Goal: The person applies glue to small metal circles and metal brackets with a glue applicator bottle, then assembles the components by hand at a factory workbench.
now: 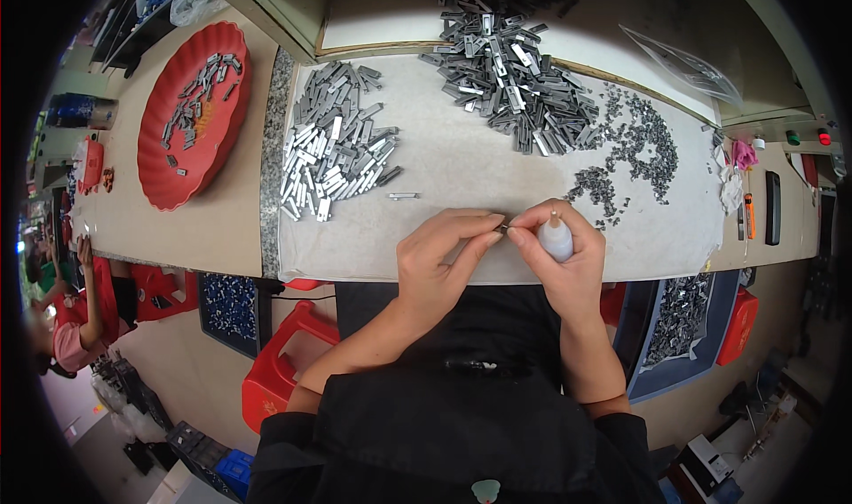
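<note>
My left hand (437,257) is closed in a pinch over the front of the white work surface (479,193). Between its fingertips is a small dark part (502,228), mostly hidden, which the fingertips of my right hand (572,278) also meet. My right hand wraps round a small white squeeze bottle (556,240) with a narrow brownish tip. One flat metal piece (404,195) lies alone beyond my left hand. Left of it spreads a pile of similar silvery pieces (342,153). Tiny dark parts (652,149) lie scattered beyond my right hand.
A large heap of grey metal pieces (519,82) spills from the shelf at the back. On the left stands a red scalloped tray (160,171) with some pieces in it. Red stools (282,358) and blue bins (676,384) sit below; another person's arm (89,278) shows far left.
</note>
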A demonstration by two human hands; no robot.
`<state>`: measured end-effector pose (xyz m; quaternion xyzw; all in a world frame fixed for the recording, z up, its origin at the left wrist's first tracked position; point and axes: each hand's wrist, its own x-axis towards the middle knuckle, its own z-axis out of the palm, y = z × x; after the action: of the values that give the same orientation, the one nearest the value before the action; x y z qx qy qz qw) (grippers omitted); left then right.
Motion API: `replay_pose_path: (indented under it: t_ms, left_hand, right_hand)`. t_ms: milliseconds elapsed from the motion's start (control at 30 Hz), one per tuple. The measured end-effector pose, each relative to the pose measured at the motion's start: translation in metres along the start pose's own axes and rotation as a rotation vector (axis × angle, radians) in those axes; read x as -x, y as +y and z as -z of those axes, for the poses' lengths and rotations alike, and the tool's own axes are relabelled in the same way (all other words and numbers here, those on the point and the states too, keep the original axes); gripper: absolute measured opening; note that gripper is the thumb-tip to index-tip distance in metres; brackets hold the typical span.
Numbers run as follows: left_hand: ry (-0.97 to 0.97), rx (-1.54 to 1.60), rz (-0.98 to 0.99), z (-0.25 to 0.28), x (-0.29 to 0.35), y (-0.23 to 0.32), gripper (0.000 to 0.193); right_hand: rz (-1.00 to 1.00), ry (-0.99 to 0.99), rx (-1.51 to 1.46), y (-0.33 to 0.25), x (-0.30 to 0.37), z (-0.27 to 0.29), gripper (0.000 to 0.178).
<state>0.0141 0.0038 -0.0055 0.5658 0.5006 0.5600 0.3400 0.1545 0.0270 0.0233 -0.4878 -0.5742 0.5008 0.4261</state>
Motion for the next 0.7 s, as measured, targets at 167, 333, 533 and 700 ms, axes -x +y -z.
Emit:
replay_pose_path:
  t_ms: [167, 333, 533, 700]
  left_hand:
    - [-0.025, -0.093, -0.079, 0.000, 0.000, 0.000, 0.015]
    - [-0.102, -0.158, -0.171, 0.001, 0.000, -0.003, 0.015]
    - [-0.158, -0.423, -0.262, 0.010, -0.018, 0.005, 0.018]
    - [-0.165, -0.874, -0.390, 0.043, -0.038, -0.005, 0.023]
  right_hand:
    - [-0.005, -0.039, 0.030, 0.003, -0.001, 0.001, 0.008]
    - [-0.078, -0.115, 0.155, 0.001, -0.001, 0.011, 0.009]
    - [-0.008, -0.014, 0.142, 0.000, -0.001, 0.017, 0.009]
    - [-0.016, 0.142, 0.107, -0.005, 0.012, 0.049, 0.008]
